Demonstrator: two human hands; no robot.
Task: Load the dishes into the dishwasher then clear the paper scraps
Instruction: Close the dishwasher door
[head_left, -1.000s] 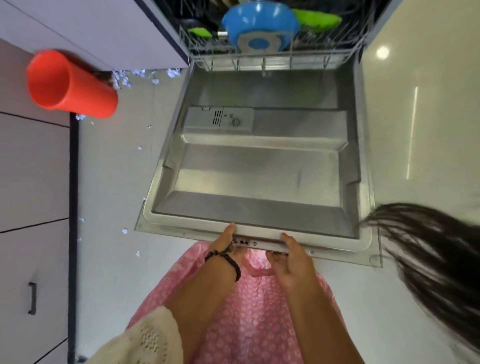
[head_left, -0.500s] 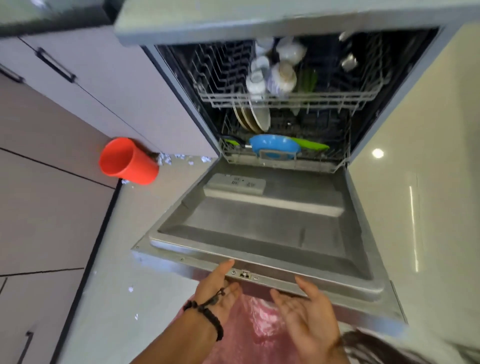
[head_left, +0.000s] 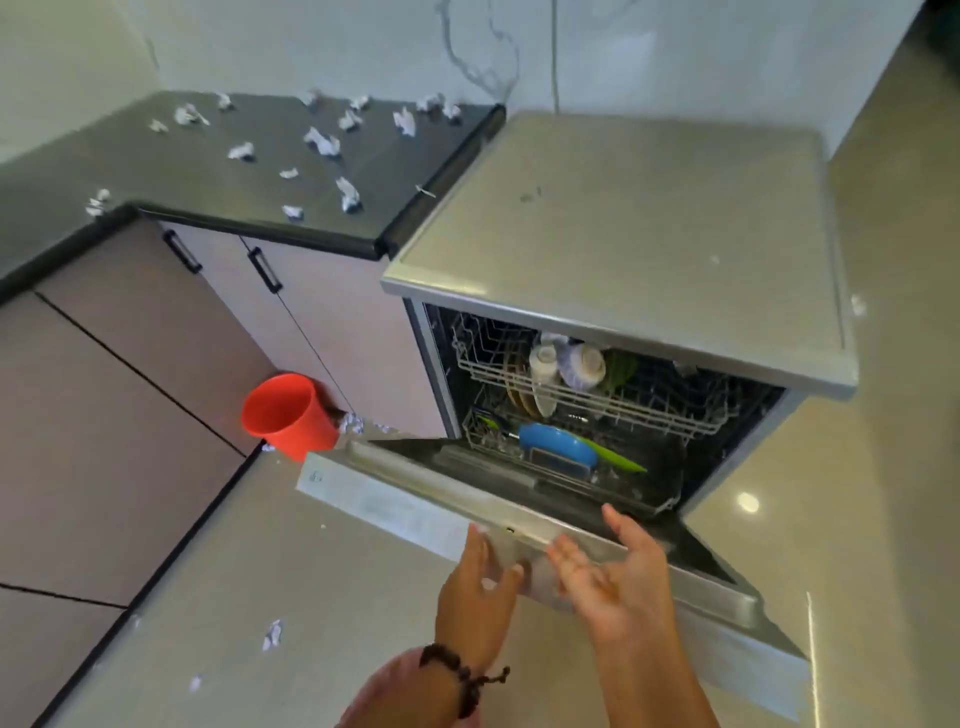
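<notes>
The dishwasher (head_left: 623, 218) stands with its door (head_left: 405, 506) partly raised, roughly halfway between flat and shut. Inside, the upper rack (head_left: 597, 400) holds white cups and plates; the lower rack holds a blue bowl (head_left: 558, 441) and a green utensil (head_left: 613, 457). My left hand (head_left: 478, 597) presses flat under the door's outer face with fingers spread. My right hand (head_left: 618, 582) is beside it at the door's top edge, fingers apart, holding nothing. Crumpled paper scraps (head_left: 322, 143) are scattered over the dark countertop (head_left: 208, 171).
A red bucket (head_left: 288, 415) lies tipped on the floor by the cabinet, left of the door, with scraps (head_left: 353, 422) beside it. More scraps (head_left: 271, 634) lie on the floor tiles near my feet. Cabinet doors with black handles (head_left: 265, 270) stand at left.
The door has swung up from flat to partly raised. Both hands went from its top edge to pushing it from below. My view has lifted, bringing the countertop and its scraps into sight.
</notes>
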